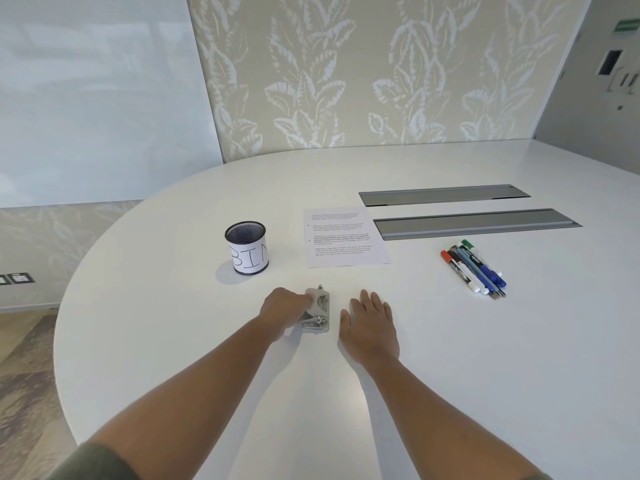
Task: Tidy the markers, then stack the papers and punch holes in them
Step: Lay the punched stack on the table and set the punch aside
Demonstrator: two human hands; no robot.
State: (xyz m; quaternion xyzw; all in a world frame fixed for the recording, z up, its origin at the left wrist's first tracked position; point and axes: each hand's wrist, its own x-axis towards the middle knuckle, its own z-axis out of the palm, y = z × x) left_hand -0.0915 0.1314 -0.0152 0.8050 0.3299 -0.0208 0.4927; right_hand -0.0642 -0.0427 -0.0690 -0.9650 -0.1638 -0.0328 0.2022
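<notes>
A rounded white tabletop (450, 341) carries two grey cable hatches (478, 223), one behind the other. Behind it stands beige wallpaper (363, 71) patterned with pale leaves, a glossy whiteboard (93, 98) at left, and mottled brown carpet (24, 358) below.

Matt white table (450, 358), metal punch (317, 311)
</notes>
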